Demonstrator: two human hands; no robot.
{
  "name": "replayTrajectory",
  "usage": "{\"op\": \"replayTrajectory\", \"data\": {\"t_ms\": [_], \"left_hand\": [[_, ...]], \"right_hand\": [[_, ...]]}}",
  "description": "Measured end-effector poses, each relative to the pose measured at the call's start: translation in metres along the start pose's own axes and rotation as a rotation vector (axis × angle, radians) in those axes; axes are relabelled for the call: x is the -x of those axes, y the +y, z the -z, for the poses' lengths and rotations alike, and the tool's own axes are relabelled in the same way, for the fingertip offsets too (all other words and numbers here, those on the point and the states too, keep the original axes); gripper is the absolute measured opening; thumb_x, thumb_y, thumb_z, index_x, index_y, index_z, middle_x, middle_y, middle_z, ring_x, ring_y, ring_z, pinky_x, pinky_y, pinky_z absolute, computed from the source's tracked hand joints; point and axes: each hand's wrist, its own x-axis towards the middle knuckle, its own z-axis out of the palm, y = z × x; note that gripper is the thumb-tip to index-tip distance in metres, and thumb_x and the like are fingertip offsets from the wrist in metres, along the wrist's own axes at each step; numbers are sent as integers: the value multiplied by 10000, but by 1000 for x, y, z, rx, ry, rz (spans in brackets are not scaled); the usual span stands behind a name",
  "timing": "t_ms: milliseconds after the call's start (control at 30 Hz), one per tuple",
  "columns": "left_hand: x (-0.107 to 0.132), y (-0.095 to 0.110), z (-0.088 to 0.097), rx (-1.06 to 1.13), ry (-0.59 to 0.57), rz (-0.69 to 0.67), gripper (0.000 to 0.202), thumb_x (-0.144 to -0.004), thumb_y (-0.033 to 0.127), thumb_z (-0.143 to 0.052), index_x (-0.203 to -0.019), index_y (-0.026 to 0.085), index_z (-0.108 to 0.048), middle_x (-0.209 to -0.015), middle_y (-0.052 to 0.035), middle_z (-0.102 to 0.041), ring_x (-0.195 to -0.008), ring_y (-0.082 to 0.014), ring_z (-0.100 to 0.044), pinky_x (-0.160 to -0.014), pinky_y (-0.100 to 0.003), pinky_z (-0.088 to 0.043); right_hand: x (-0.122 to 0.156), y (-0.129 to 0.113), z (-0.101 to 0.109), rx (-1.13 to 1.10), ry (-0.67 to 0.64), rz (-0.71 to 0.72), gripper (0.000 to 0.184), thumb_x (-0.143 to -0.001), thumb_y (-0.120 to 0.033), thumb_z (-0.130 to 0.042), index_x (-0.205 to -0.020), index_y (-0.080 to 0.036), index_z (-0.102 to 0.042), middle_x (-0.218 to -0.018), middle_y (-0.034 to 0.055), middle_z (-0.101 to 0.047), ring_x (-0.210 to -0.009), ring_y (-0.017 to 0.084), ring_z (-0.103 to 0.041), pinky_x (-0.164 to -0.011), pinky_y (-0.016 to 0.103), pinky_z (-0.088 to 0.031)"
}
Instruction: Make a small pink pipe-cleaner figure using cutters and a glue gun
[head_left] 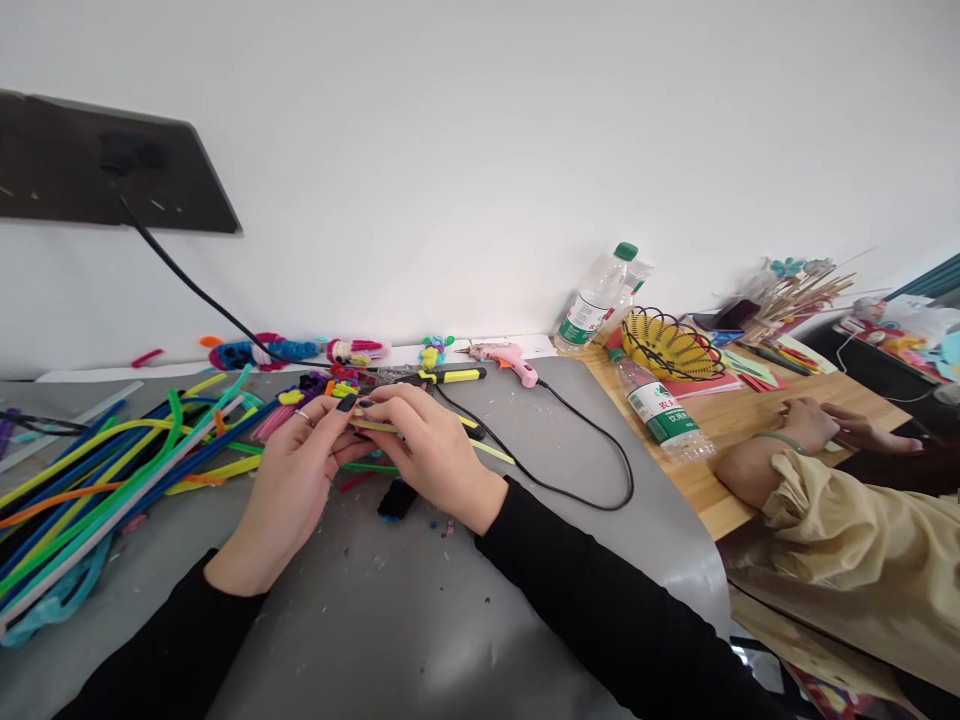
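Over the grey mat (390, 620), my left hand (289, 490) and my right hand (439, 450) meet at the fingertips. Both pinch a short yellow pipe cleaner (379, 425), mostly covered by my fingers. Just behind my right hand lies a tool with a yellow and black handle (459, 376). Left of my hands spreads a pile of coloured pipe cleaners (127, 480). A small black fuzzy piece (396, 500) rests on the mat below my right hand.
A pink glue gun (511, 360) with a looping black cord lies behind. Fuzzy figures (266, 350) line the wall. Water bottles (664, 410) and a yellow basket (667, 345) stand right, near another person's hands (817, 425) at the wooden table (720, 500).
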Motion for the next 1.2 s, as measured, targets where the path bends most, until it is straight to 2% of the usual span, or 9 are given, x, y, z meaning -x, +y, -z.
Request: {"op": "replayTrajectory", "data": {"t_ms": [167, 333, 600, 900, 1200], "left_hand": [[0, 0, 1, 10, 26, -15, 306, -662, 442, -881, -772, 213, -709, -806, 5, -681, -766, -190, -705, -607, -248, -625], [0, 1, 1, 15, 17, -7, 259, -671, 406, -852, -810, 213, -748, -831, -10, -712, -790, -198, -714, -620, -253, -628], [0, -1, 1, 29, 55, 3, 202, -659, 349, -818, -794, 218, -744, -836, -22, -763, -790, -212, -736, -645, -282, -639], [-2, -2, 3, 66, 3, 1, 120, -729, 297, -714, -818, 216, -724, -819, -30, -750, -782, -219, -727, -661, -317, -628], [0, 1, 0, 41, 20, -5, 162, -634, 274, -708, -776, 202, -738, -798, -19, -723, -762, -199, -690, -650, -297, -615]], "right_hand": [[0, -1, 0, 16, -6, 6, 217, -1103, -265, -442, -1106, -169, -637, -1225, 150, -708, -1155, 199, -668, -957, 319, -563], [0, -1, -2, 25, 34, 9, 221, -1101, -272, -450, -1100, -147, -632, -1205, 156, -721, -1127, 209, -672, -941, 314, -564], [0, 0, -2, 44, -18, -30, 221, -1103, -261, -451, -1126, -181, -655, -1237, 126, -718, -1132, 195, -671, -958, 313, -566], [-1, 0, -2, 94, -55, -27, 224, -1103, -231, -428, -1098, -209, -651, -1254, 107, -689, -1118, 185, -654, -929, 290, -559], [0, 1, -3, 104, -83, -5, 196, -1096, -230, -438, -1133, -220, -631, -1267, 108, -657, -1117, 189, -646, -899, 281, -554]]}}
